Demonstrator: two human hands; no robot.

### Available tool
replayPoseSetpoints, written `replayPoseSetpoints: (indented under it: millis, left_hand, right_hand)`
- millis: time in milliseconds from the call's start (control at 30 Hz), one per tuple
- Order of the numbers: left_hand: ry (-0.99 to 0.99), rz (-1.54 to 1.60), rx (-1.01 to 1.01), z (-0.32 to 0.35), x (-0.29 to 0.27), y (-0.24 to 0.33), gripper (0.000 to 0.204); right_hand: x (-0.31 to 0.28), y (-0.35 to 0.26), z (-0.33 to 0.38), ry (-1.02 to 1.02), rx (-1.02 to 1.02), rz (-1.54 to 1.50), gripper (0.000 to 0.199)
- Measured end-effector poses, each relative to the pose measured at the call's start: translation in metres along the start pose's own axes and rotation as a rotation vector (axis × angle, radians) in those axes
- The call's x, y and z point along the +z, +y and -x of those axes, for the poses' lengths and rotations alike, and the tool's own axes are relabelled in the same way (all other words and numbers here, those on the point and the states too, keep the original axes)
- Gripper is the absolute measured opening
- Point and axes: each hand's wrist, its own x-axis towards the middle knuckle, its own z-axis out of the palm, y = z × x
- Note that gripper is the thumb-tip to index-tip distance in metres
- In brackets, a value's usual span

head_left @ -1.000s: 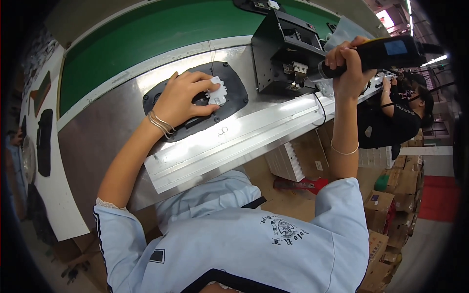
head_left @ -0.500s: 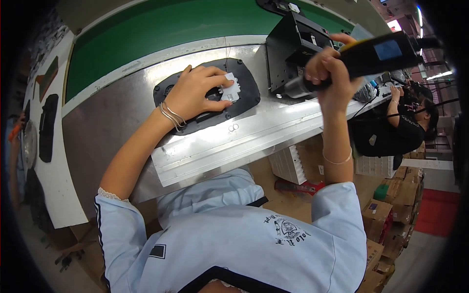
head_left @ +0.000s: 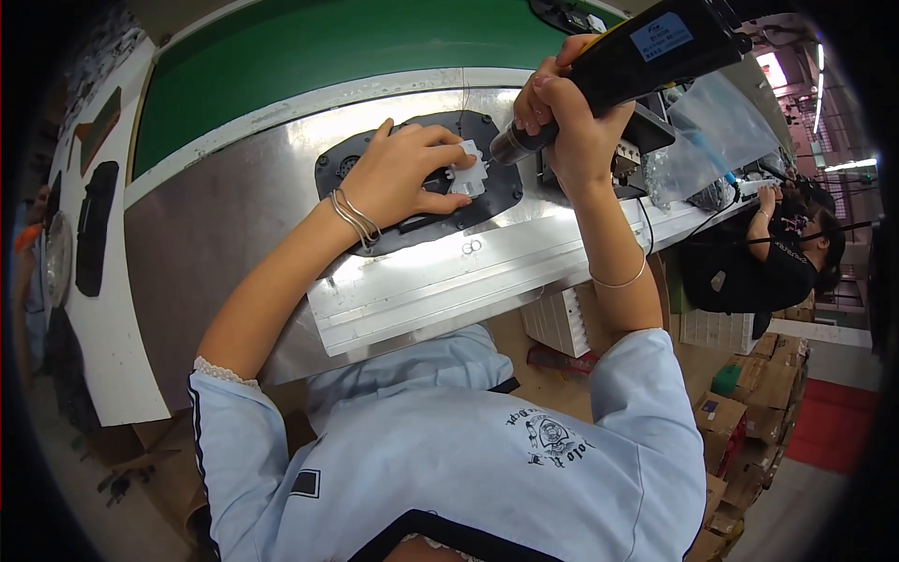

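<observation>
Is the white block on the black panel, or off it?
On, it seems: the white block lies over the black panel, held by the left hand.

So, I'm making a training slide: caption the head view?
Left hand pinches white plastic block over black rounded panel; right hand grips black grey-nosed handheld tool.

Left of the black panel [head_left: 498,194], a wide stretch of worktop [head_left: 220,197] gives room to pass; the left forearm [head_left: 290,281] crosses this stretch's near end. Over the panel, the left fingers [head_left: 438,155] bar the white part [head_left: 471,178] from the left, and the power driver [head_left: 646,61] crowds it from the right. Right of the panel, the right forearm [head_left: 613,253] partly covers a black metal box [head_left: 651,129]. Beyond the panel, the green surface [head_left: 309,56] leaves open room.
</observation>
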Motion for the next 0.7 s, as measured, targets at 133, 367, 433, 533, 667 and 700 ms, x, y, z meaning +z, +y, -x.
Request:
replayPoseSetpoints:
  millis: [133, 367, 433, 533, 667, 700]
  left_hand:
    - [-0.016, -0.019, -0.002, -0.001, -0.001, 0.001, 0.037]
    - [-0.004, -0.006, 0.030, -0.003, 0.000, 0.001, 0.037]
    - [0.012, -0.003, 0.050, -0.005, -0.002, -0.001, 0.036]
    - [-0.012, -0.004, 0.079, -0.003, -0.004, 0.007, 0.037]
    - [-0.012, -0.022, 0.051, -0.003, -0.009, 0.007, 0.039]
    - [-0.020, -0.025, 0.040, -0.003, -0.009, 0.006, 0.040]
  right_hand:
    - [0.002, 0.002, 0.000, -0.018, -0.009, 0.021, 0.020]
    - [0.011, 0.002, -0.004, -0.090, 0.005, 0.230, 0.023]
    - [0.009, -0.012, 0.002, 0.004, -0.011, 0.161, 0.024]
    - [-0.028, -0.039, 0.012, 0.117, -0.200, 0.192, 0.023]
    - [-0.078, -0.089, 0.020, 0.164, -0.260, 0.234, 0.016]
    - [-0.086, -0.091, 0.019, 0.168, -0.263, 0.242, 0.016]
